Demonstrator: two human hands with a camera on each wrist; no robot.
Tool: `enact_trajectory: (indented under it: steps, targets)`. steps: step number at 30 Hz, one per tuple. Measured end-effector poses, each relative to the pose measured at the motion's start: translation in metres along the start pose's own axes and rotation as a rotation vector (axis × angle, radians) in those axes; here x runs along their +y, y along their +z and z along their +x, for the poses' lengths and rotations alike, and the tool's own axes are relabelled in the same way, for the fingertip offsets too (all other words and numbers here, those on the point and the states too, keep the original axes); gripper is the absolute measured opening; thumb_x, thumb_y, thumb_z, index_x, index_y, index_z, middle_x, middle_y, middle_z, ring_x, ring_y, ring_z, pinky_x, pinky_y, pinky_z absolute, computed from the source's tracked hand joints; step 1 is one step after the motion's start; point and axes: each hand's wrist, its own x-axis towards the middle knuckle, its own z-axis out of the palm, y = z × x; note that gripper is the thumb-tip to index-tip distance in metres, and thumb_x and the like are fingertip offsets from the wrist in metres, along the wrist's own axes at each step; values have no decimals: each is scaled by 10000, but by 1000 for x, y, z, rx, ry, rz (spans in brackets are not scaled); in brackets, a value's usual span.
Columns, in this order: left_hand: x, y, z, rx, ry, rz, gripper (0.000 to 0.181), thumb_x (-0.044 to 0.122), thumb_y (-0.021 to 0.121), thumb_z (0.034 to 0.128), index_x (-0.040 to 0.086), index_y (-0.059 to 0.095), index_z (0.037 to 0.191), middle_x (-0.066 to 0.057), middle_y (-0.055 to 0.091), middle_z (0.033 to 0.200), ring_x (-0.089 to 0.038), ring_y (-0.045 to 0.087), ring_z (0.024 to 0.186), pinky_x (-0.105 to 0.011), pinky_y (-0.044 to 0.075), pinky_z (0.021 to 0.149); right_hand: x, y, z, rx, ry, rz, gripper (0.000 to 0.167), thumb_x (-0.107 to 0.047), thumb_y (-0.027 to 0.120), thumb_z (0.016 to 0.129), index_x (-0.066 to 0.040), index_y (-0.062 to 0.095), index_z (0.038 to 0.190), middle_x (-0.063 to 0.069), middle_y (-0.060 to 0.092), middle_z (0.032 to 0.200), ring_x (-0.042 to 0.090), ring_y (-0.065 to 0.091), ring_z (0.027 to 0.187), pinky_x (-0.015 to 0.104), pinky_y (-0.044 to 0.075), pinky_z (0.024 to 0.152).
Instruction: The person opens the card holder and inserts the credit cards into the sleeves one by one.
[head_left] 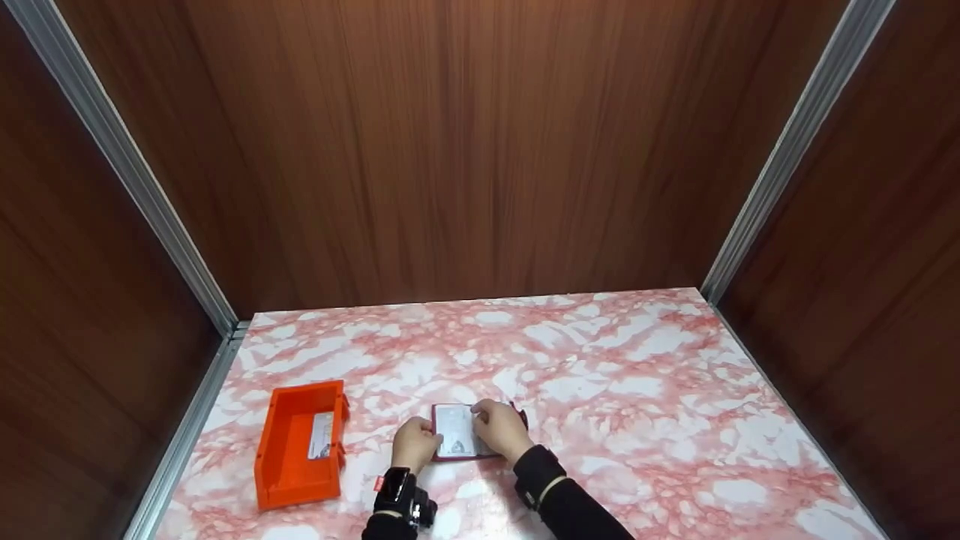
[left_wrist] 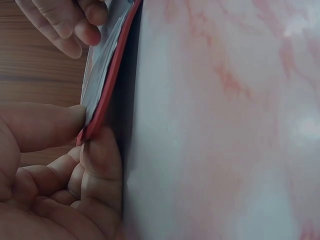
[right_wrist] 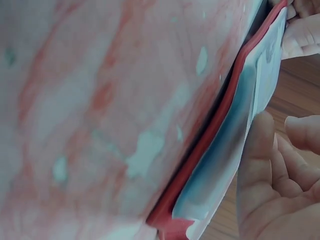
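A red-edged card holder [head_left: 454, 459] lies open on the table, with a clear plastic sleeve [right_wrist: 215, 165] and a pale printed card [head_left: 453, 429] facing up. At its left edge my left hand [head_left: 415, 444] pinches the holder, thumb on top and index finger beneath, as the left wrist view shows. My right hand [head_left: 501, 429] is over the holder's right half. In the right wrist view its index fingertip [right_wrist: 261, 125] touches the sleeve near the card's edge, while the thumb stays apart from it. A dark red part [head_left: 522, 416] of the holder shows beyond the right hand.
An orange open-front bin [head_left: 289, 442] with a white printed item [head_left: 321, 435] inside it stands to the left. The pink-and-white marbled table [head_left: 637, 390] is bounded by brown wood-grain panels [head_left: 450, 150] and metal corner rails [head_left: 795, 142].
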Motion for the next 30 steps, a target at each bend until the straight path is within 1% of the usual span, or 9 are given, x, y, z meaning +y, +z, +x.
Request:
enact_trajectory:
  steps: [2, 7, 9, 14, 20, 24, 30]
  targets:
    - [-1, 1, 1, 0, -1, 2, 145, 34, 704, 729, -29, 633, 839, -62, 641, 742, -223, 600, 731, -386, 493, 695, 1, -2, 1, 15, -1, -13, 154, -11, 634, 825, 6, 698, 964, 9, 637, 734, 168, 592, 688, 329, 499, 671]
    - [-2, 0, 1, -4, -3, 6, 147, 32, 699, 729, -30, 630, 843, -70, 640, 744, -230, 599, 734, -394, 493, 699, 3, -8, 3, 23, 5, -13, 165, -10, 632, 825, 0, 696, 977, 10, 634, 769, 181, 595, 725, 359, 500, 707]
    - [-1, 0, 1, -4, -9, 6, 144, 30, 698, 731, -29, 629, 843, -69, 639, 745, -226, 595, 731, -391, 491, 696, 4, -9, 3, 31, -10, -20, 172, 2, 632, 821, 4, 695, 981, 20, 635, 778, 194, 597, 732, 371, 499, 713]
    - [1, -1, 0, -1, -10, 6, 144, 26, 696, 730, -32, 630, 844, -70, 636, 745, -224, 589, 727, -390, 492, 694, 8, -11, 3, 75, -41, -76, 170, 18, 637, 816, 7, 689, 977, 43, 646, 791, 222, 618, 751, 385, 504, 721]
    - [1, -1, -1, -2, -1, -1, 142, 30, 693, 733, -34, 629, 842, -61, 627, 735, -213, 581, 716, -383, 491, 685, 14, -15, 0, 114, -45, -144, 133, 40, 672, 838, 12, 684, 968, 96, 664, 816, 272, 643, 784, 410, 514, 735]
    - [1, -1, -1, 0, 0, 8, 140, 34, 687, 727, -30, 630, 837, -43, 611, 717, -197, 561, 694, -370, 487, 666, 18, -18, -2, 109, -50, -166, 140, 50, 691, 837, 23, 684, 974, 122, 674, 852, 303, 647, 811, 434, 511, 755]
    - [1, -1, -2, -8, -8, 6, 146, 42, 688, 737, -34, 627, 846, -47, 615, 728, -199, 568, 710, -366, 487, 673, 24, -18, -3, 99, -51, -206, 172, 52, 695, 821, 17, 692, 989, 134, 692, 905, 342, 650, 879, 451, 508, 812]
